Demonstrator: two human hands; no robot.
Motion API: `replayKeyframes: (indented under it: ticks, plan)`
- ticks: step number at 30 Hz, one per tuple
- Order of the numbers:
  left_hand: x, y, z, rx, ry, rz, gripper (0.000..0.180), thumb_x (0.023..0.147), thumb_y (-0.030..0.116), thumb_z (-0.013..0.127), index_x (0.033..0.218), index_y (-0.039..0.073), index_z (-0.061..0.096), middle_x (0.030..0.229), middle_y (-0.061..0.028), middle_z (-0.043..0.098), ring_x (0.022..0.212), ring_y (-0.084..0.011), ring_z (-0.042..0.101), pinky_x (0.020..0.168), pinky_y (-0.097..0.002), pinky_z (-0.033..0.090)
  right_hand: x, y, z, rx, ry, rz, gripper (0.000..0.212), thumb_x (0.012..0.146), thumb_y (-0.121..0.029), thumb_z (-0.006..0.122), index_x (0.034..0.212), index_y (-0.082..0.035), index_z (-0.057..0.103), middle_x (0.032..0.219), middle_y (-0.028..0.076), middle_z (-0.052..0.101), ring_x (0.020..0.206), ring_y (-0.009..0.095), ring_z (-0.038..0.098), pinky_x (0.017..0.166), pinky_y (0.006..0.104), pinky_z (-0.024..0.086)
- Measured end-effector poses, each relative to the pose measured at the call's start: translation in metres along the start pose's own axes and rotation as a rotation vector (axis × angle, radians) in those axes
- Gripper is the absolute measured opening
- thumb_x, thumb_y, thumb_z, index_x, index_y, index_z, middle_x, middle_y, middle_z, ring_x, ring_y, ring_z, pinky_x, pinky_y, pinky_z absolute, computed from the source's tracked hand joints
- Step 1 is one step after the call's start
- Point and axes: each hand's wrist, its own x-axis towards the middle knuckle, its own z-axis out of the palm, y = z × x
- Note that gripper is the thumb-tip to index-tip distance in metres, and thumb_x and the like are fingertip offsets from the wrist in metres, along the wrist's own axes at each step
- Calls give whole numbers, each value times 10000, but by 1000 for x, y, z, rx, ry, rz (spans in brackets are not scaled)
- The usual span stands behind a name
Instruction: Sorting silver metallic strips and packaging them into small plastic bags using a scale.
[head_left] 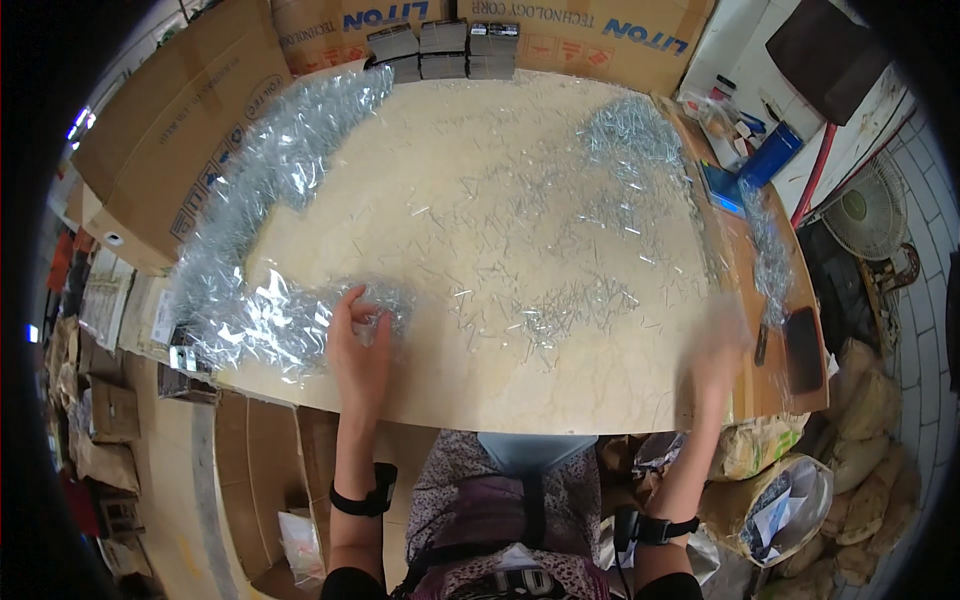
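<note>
My left hand (358,345) is at the near left of the tabletop, thumb and fingers apart, against the edge of a heap of small clear plastic bags (250,325) with shiny metal pieces in them. I see nothing gripped in it. Over the right edge of the table, my right hand (714,350) is smeared by motion, so its fingers cannot be made out. Loose thin metal pins (540,325) lie scattered between the two hands. A denser pile of pins (630,135) sits at the far right of the pale board (420,385).
Large cardboard boxes (180,130) wall the left and back. Stacked dark small packs (443,40) stand at the back. On the right ledge are a phone (803,350), a small scale (722,188) and a blue container (772,155). An open sack (790,505) stands below right.
</note>
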Motion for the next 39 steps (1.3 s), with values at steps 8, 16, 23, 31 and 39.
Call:
replayKeyframes:
  ticks: [8,16,23,31,39]
  plan:
    - [-31,2,-9,248,244,348,428,792,-9,682,1201,48,572,1220,-146,539,1134,-308,507,942,-422,415,-14,1,-22,52,251,9,157,863,-20,560,995,-28,646,1037,166,645,968,369,593,957,423,400]
    - [-112,79,9,-255,-440,352,310,753,92,762,1038,53,646,1142,-148,587,1009,-337,579,837,-411,481,-80,-124,-78,1012,-572,-603,146,759,35,604,884,-39,622,775,102,579,756,291,555,684,382,444]
    - [-136,55,8,-293,-850,204,106,823,83,694,896,31,638,776,-123,646,673,-308,627,604,-364,494,-125,-137,-84,940,-681,-452,53,777,-15,647,808,-46,618,730,96,582,668,297,553,669,390,444]
    - [-154,27,5,-431,-1210,-125,174,935,181,614,970,23,550,759,-111,612,689,-190,627,643,-323,477,-173,-102,-76,1223,-1324,288,173,928,-151,622,824,-14,596,685,-21,538,587,66,509,515,238,377]
    - [-196,-57,39,-22,-917,384,251,862,318,668,910,76,619,918,-134,634,688,-355,644,568,-423,527,-235,-81,-25,662,-850,-318,180,854,-223,675,827,-64,596,798,88,569,807,280,550,784,381,389]
